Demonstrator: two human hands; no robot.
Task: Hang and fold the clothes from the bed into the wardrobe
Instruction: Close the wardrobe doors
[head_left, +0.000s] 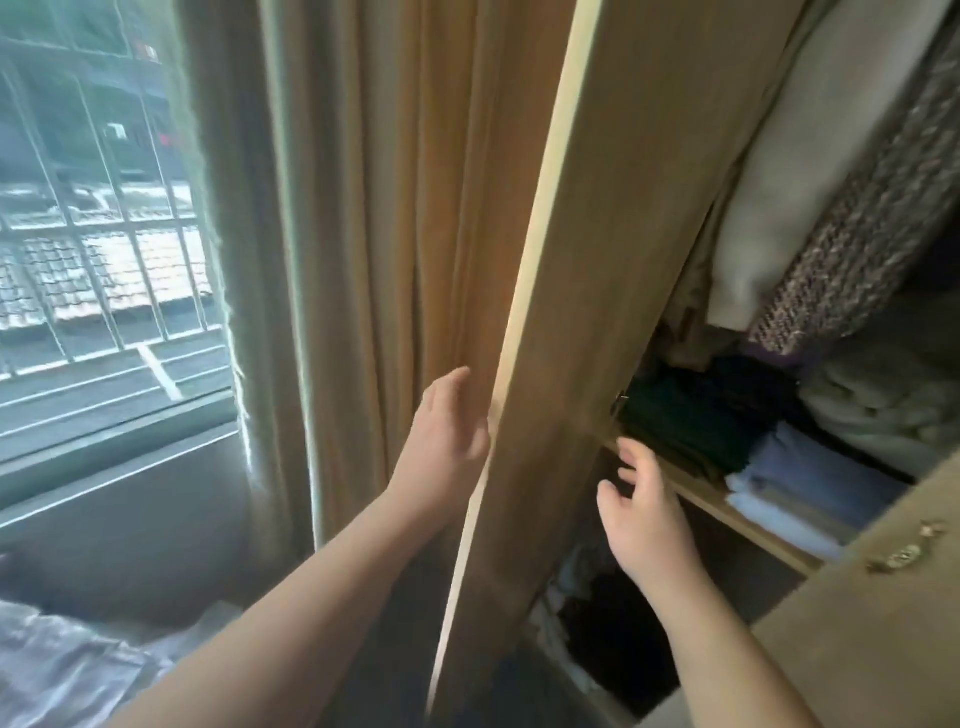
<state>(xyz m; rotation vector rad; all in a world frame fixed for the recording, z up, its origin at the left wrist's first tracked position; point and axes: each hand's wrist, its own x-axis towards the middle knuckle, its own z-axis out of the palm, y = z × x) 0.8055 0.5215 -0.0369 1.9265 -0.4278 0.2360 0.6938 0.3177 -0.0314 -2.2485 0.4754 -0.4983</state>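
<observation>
Both hands are empty: left hand (452, 421) flat against the wardrobe door (597, 260), fingers (457, 379) straight, probably keeping it open. Right hand (644, 519) sits inside the door, loosely curled near the shelf (727, 506). Bed clothes (62, 670) lie down-left of the door.

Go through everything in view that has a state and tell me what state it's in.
left door: swung open
right door: open
left hand: open, at the left door's edge
right hand: open, holding nothing
curtain: drawn aside
folded clothes: stacked on shelf
</observation>
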